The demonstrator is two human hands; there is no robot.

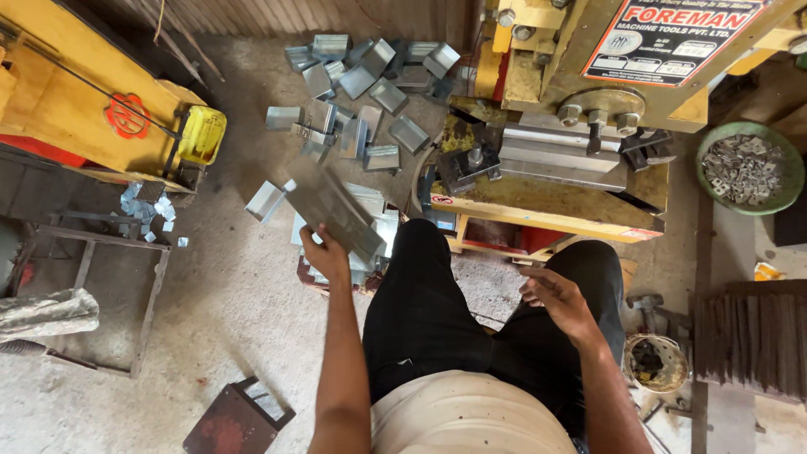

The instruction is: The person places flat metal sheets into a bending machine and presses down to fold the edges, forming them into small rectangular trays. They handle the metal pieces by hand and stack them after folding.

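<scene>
We see a flat grey metal strip [332,210] held out over the concrete floor [218,336], slanting from upper left to lower right, just in front of the person's left knee. The left hand [324,255] has closed its fingers on the strip's near edge from below, thumb side toward the body, and the strip sticks out past the hand on both ends. Directly under the strip we make out a low stack of similar light grey sheet pieces [370,223], and beyond it, farther from the body, a loose heap of bent channel-shaped metal pieces [361,92] lies scattered on the floor. The right hand [559,303] hovers empty above the right thigh, fingers loosely curled and half open, touching nothing we can see. Ahead of the knees stands a yellow press machine [580,109] with a grey steel die bed. To its right sits a green bowl [786,189] full of small metal offcuts. Near the right foot we see a small round tin [656,363], and to the far left a yellow machine frame [84,92].
</scene>
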